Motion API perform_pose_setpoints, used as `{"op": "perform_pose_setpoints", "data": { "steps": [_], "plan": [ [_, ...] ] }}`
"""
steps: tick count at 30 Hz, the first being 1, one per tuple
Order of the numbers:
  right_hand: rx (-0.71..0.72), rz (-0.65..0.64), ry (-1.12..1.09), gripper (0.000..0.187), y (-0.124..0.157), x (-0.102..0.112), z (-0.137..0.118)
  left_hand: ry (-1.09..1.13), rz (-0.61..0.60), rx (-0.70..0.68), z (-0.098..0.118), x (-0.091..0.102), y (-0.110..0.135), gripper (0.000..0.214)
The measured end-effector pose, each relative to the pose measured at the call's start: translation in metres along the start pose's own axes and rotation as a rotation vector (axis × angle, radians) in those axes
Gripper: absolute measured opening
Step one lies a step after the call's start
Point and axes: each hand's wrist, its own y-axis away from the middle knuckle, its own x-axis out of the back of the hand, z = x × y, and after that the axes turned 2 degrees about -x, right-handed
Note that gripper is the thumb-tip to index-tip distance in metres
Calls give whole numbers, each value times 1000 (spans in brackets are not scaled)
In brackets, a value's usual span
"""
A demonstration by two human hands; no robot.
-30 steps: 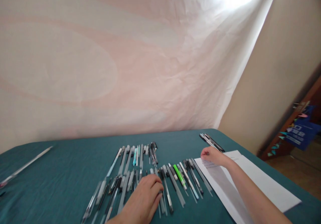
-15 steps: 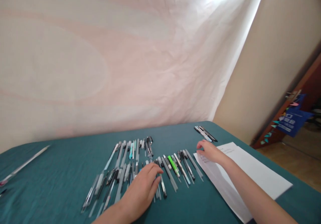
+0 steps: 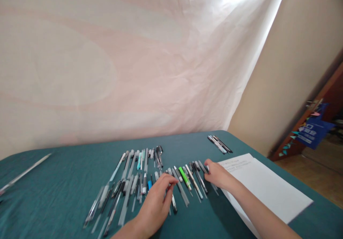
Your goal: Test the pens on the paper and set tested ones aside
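Note:
My right hand [image 3: 217, 174] is at the right end of the near row of pens. Its thumb and fingertips close on a grey pen [image 3: 215, 189], the rightmost one; the hand hides part of it. My left hand [image 3: 158, 204] hovers over the middle of the pens, its fingers bent with a small gap to the thumb, nothing held. Beside it lie a green pen [image 3: 184, 176], a white pen [image 3: 194, 180] and a clear-barrelled black pen [image 3: 200, 178]. Some pens under the left hand are hidden.
White paper sheets [image 3: 270, 189], with writing on one, lie under my right forearm. A small group of pens [image 3: 219, 144] sits at the far right. More pens [image 3: 118, 196] spread to the left. A long pale stick [image 3: 25, 173] lies at the far left of the green cloth [image 3: 66, 182].
My right hand has moved left and down from the paper's edge onto the rightmost pen. My left hand has shifted slightly right, its thumb and fingers closer together.

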Motion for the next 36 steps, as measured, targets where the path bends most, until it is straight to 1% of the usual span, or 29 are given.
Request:
{"op": "perform_pose_setpoints", "data": {
  "steps": [4,7,10,12,15,17,18,19,20,21,23,25,27,30,34,36],
  "plan": [
    [-43,34,56,28,5,0,-11,-9,-30,-31,-1,1,1,23],
    [-78,63,89,27,8,-5,-16,-1,-27,-44,-3,-1,3,23],
    [-100,80,92,25,7,-6,-16,21,-25,-36,-5,-2,4,22],
    [-97,89,75,25,5,-1,-13,50,-16,-26,-5,-3,3,20],
    [-47,124,22,27,8,13,-14,118,19,29,-3,-4,2,18],
    [69,121,-156,22,17,23,-23,227,64,126,0,-8,2,18],
    [149,82,-295,17,24,27,-29,314,80,188,2,-11,3,21],
    [227,9,-455,10,31,30,-38,419,92,251,5,-14,3,25],
    [288,-92,-602,5,40,32,-47,534,86,309,7,-17,4,31],
    [319,-197,-708,3,48,32,-57,642,79,362,10,-19,5,37],
    [343,-362,-833,6,62,28,-75,797,69,439,15,-21,6,46],
    [362,-460,-891,11,72,21,-89,886,65,479,20,-20,6,48],
    [388,-501,-917,16,76,13,-98,942,73,522,22,-16,5,43],
    [404,-512,-928,19,76,2,-103,998,112,582,22,-13,5,33],
    [385,-512,-950,14,76,-3,-104,1092,156,616,17,-11,3,22],
    [394,-508,-928,10,77,-3,-103,1187,217,652,13,-6,-2,18]
  ]
}}
